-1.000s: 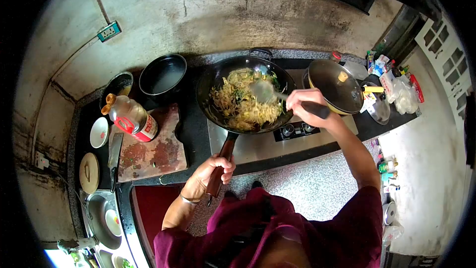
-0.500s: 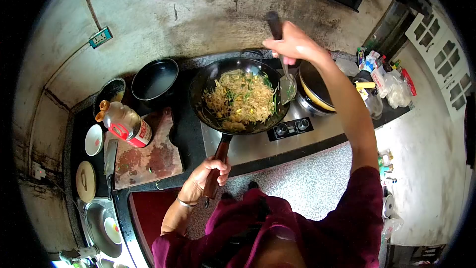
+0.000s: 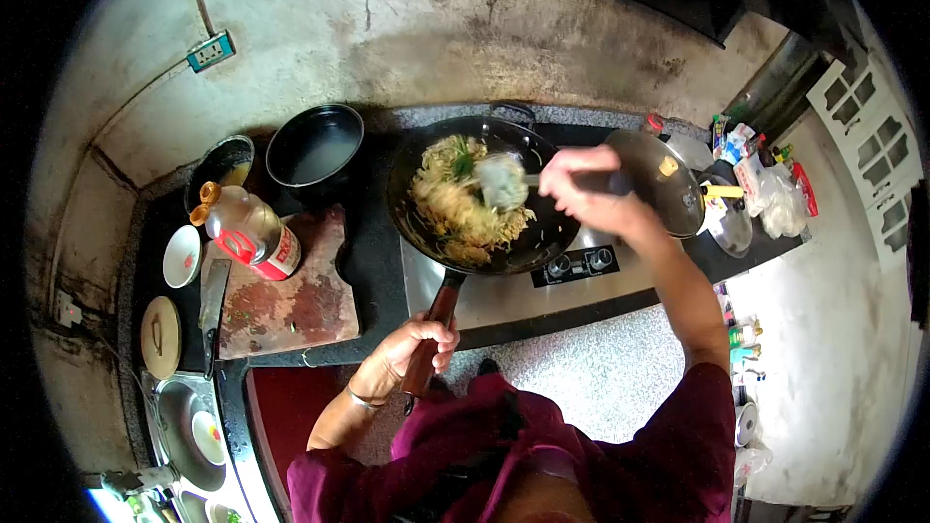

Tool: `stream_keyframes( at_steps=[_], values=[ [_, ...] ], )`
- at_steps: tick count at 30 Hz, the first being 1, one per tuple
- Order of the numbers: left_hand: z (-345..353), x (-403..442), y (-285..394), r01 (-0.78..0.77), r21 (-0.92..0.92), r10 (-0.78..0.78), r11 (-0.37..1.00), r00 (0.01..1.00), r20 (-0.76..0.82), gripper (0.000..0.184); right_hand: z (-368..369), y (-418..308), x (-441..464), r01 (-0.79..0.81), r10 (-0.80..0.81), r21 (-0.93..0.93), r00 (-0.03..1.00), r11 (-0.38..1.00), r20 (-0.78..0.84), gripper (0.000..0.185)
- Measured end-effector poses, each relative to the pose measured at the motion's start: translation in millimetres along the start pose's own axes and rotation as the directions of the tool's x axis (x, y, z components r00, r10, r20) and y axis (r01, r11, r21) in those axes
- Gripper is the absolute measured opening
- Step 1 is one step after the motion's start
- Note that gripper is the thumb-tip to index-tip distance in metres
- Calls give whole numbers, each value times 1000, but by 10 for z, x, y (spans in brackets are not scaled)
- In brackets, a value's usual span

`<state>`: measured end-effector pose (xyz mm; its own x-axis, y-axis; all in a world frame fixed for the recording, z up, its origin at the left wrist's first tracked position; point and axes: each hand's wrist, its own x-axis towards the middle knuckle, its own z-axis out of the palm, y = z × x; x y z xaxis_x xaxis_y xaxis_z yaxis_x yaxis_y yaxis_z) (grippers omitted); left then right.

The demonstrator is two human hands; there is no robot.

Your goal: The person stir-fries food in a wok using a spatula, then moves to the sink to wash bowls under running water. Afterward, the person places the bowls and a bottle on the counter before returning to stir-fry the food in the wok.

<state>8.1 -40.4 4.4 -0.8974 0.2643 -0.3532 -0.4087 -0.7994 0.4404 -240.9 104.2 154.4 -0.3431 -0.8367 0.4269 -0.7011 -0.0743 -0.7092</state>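
Observation:
My left hand (image 3: 418,347) is closed round the wooden handle of a black wok (image 3: 407,223) on the stove. In my right hand (image 3: 586,191) is the dark handle of a metal spatula (image 3: 502,183), its blade blurred by motion over the food. Fried noodles with green vegetables (image 3: 455,203) lie heaped toward the left side of the wok, some of them smeared by motion. The wok's right inner wall shows dark, with a few scraps on it.
Left of the wok are a black pot (image 3: 315,145), a cutting board (image 3: 320,305), an oil bottle (image 3: 257,237) and a cleaver (image 3: 215,305). A lidded pan (image 3: 659,169) stands to the right, near plastic bags (image 3: 780,203). A sink (image 3: 189,431) is at lower left.
My right hand has come down from above the wok's right rim, swinging the spatula leftward into the wok. The noodles have shifted left. My left hand keeps its hold on the handle.

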Motion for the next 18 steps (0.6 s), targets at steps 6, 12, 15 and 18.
stream_keyframes(
  at_steps=[6,12,15,18],
  values=[
    [1,-11,18,-4,-9,4,1000,1000,12,20,-358,803,-20,-346,352,69,922,936,-158,18],
    [-13,-4,37,-4,10,4,1000,1000,7,19,-8,1429,177,-225,400,589,898,776,-185,19],
    [22,-9,51,3,22,-3,1000,1000,3,19,47,1377,300,-216,322,618,945,756,-64,18],
    [49,-32,60,16,22,-16,1000,1000,-8,20,39,1006,402,-151,90,451,984,880,154,18]
  ],
)
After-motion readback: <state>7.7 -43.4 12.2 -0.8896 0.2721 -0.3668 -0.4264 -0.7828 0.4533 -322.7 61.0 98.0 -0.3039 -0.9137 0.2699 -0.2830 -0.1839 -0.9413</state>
